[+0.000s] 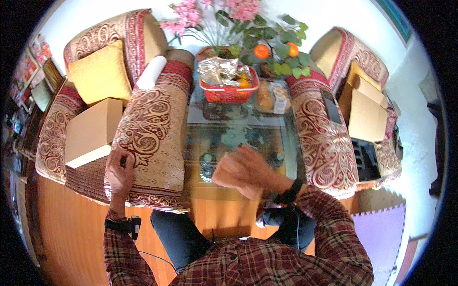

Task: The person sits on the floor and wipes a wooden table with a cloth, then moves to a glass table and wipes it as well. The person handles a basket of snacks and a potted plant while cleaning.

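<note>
My left hand (121,172) is at the left sofa arm, which wears a red and beige patterned cover (146,125). Its fingers are curled around a dark spot, either a gap or a small dark thing. A brown cardboard box (93,132) lies on the sofa seat just beyond that hand. My right hand (243,171) hovers over the near end of the glass-topped table (236,123), blurred by motion. Whether it holds anything is unclear. Straps with dark devices circle both wrists.
On the table stand a red plastic basket (229,94) with oranges and wrapped items, and packaged bread (265,95). A white roll (152,72) rests on the left arm, a phone (330,107) on the right arm. An open cardboard box (368,114) and a dark tray (365,159) occupy the right seat.
</note>
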Available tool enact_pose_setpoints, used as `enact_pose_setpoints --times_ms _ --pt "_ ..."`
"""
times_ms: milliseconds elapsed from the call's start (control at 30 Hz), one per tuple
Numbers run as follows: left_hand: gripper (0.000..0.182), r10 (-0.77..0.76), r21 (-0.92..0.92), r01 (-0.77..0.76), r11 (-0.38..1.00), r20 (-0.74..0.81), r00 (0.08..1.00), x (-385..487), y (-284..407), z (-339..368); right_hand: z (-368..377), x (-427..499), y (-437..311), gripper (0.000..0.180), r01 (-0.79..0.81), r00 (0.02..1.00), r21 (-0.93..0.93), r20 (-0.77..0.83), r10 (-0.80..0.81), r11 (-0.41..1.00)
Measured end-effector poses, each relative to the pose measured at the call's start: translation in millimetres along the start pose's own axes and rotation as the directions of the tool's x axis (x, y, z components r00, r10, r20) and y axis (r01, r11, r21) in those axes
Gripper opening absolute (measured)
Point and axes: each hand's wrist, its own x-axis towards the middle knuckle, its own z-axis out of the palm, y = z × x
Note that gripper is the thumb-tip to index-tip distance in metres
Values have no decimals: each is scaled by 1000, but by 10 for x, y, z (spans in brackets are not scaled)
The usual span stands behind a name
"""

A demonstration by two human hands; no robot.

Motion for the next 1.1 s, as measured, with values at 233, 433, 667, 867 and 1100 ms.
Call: enact_pose_setpoints --times_ms 233,433,667,867,1100 --pt "9 -15 -68 16 998 24 1000 -11 -31 4 379 -187 -516 72 -266 958 -40 -120 260 963" --pt "8 -29 -57 29 998 -4 1000 -15 -89 47 475 -19 344 67 -437 888 -135 -220 403 889" --pt "7 -51 -65 52 997 21 999 -14 -121 55 341 -513 1349 59 -772 635 -165 -245 733 614" --pt "9 -10 -46 9 999 -9 1000 -24 -145 75 424 -634 1629 60 -886 446 -10 -292 846 464" --pt "8 -23 -71 24 997 10 1000 -11 -89 28 437 -889 1249 61 -847 520 -85 -339 784 525"
